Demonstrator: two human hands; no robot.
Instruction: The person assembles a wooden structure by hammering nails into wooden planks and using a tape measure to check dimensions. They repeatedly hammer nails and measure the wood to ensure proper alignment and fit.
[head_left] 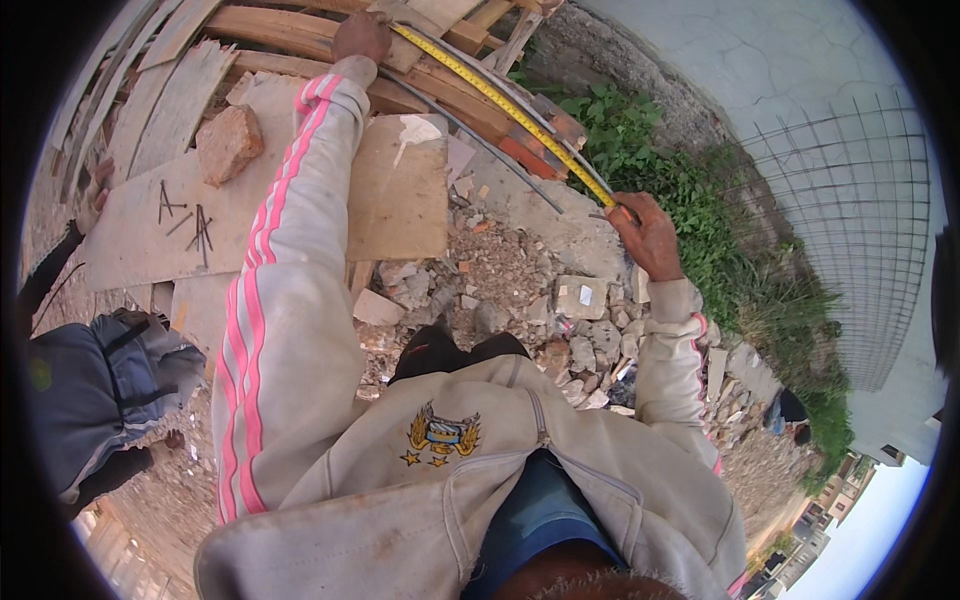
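Observation:
A yellow tape measure (pixel 500 97) is stretched slantwise between my two hands, from the far middle down to the right. My left hand (pixel 362 40) is closed at its far end, over the wooden planks (pixel 275 30); a case, if there is one, is hidden by the fingers. My right hand (pixel 648 237) pinches the near end between thumb and fingers, above the rubble. Close along the tape runs a thin metal rod (pixel 525 112). A second dark rod (pixel 490 147) lies nearer me, apart from the tape.
Plywood sheets (pixel 395 205) at the left carry a stone chunk (pixel 228 143) and several long nails (pixel 200 230). Another person (pixel 110 375) is at the left edge. Broken rubble (pixel 590 345) covers the ground before me. Green plants (pixel 690 180) and wire mesh (pixel 850 220) line the right wall.

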